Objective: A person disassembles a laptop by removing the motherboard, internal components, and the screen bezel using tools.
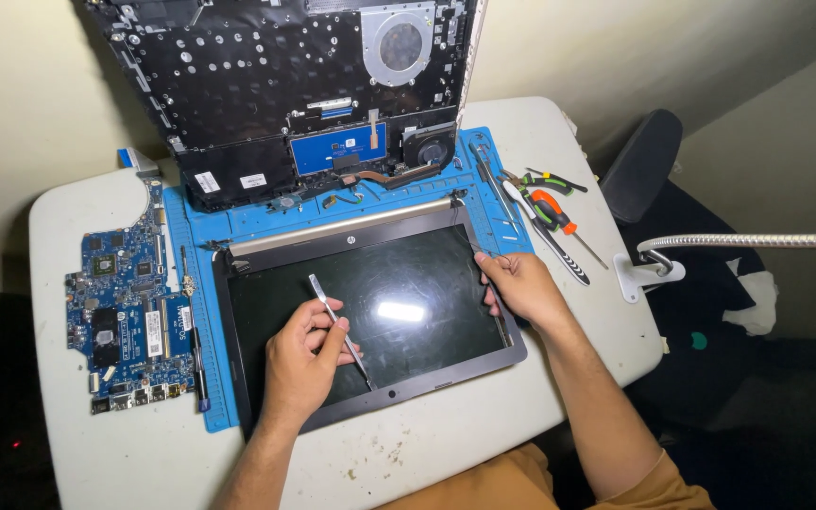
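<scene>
The left hand (302, 364) has its fingers clenched around a thin metal spudger (337, 329), held slanted over the dark laptop screen (370, 316), which lies flat on the blue mat (202, 283) near the counter's (96, 453) front edge. The right hand (521, 288) grips the screen's right bezel (fingers curled over it). Farther back, the open laptop base (285, 94) leans; a blue motherboard (125, 316) sits left, screwdrivers (550, 212) right.

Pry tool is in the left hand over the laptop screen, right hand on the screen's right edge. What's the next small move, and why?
Probably bring the tip of the metal pry tool to the bezel seam near the right hand. The left hand holds the tool above the glass, not at any edge, while the right hand's fingers already grip the right side of the screen panel, which lies flat on the blue mat.
</scene>
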